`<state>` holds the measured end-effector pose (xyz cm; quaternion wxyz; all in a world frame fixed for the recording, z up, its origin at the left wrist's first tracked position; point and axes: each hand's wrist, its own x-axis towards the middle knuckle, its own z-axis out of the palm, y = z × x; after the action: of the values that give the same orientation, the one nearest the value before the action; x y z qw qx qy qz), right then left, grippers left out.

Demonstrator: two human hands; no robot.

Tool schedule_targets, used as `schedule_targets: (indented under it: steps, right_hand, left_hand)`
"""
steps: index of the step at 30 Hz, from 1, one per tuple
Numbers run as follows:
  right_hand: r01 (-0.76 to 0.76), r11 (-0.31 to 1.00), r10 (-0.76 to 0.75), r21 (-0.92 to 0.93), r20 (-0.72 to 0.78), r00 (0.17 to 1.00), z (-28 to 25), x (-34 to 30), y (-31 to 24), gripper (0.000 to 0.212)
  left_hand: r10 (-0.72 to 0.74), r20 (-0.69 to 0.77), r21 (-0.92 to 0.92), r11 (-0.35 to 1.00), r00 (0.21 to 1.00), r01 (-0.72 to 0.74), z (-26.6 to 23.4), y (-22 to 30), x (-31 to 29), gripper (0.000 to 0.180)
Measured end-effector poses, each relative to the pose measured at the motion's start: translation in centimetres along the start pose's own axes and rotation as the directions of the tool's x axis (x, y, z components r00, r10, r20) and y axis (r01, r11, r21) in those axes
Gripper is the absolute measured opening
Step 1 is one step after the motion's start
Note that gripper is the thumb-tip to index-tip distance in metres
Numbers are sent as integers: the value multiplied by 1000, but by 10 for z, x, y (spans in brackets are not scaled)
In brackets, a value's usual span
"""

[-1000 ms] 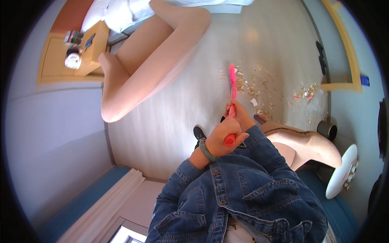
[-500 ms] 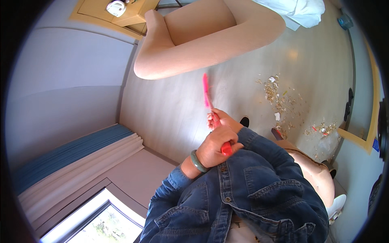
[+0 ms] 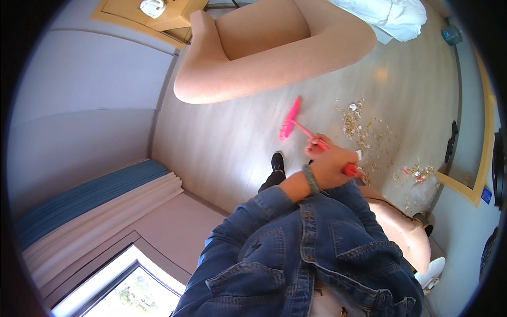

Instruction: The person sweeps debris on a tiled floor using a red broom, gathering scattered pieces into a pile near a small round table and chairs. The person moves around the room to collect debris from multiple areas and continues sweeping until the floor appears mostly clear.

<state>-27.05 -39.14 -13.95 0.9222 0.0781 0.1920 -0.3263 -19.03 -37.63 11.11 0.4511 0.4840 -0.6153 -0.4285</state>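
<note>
Pink and red, the broom slants away from the hands, its bristled head lying farther out and to their left. The left hand, with a greenish bangle at its wrist, is wrapped round the red end of the handle; the right hand grips the shaft nearer the bristles. Around the broom spreads a pale grey floor with a soft sheen. Beyond the broom sits a large beige sofa; well to the left of it and nearer me hangs a blue curtain, and to its right, also nearer, a second beige seat. Far off to the broom's upper left stands a wooden cabinet. Pale, crumbly litter lies just right of the broom, apart from the bristles, with another small heap farther right. Half a second ago the bristled head stood nearly in line with the handle and farther left; now it has swung right and turned across it, both hands have shifted right as well, and the litter looks unmoved.
</note>
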Motion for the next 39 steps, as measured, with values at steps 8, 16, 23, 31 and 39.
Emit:
schedule_targets:
  steps: [8,16,23,31,39]
  right_hand:
    - [206,967,-225,-150,-127,966,72,-61,-62,26]
    - [-98,953,134,286,-110,985,84,-8,-83,10]
    - [302,922,-316,243,22,948,30,-23,-96,22]
    - [320,893,-313,316,-73,947,35,-94,-179,19]
    - [313,916,-254,249,-242,936,109,-113,-198,10]
  left_hand:
    - [130,99,-99,988,987,-121,27,25,25,27]
    - [141,222,30,988,965,-151,18,31,41,27]
    - [110,322,9,993,940,-119,69,-10,80,27]
    - [201,426,-171,975,882,-140,138,3,106,26]
    - [272,467,-221,957,841,-187,115,34,123,31]
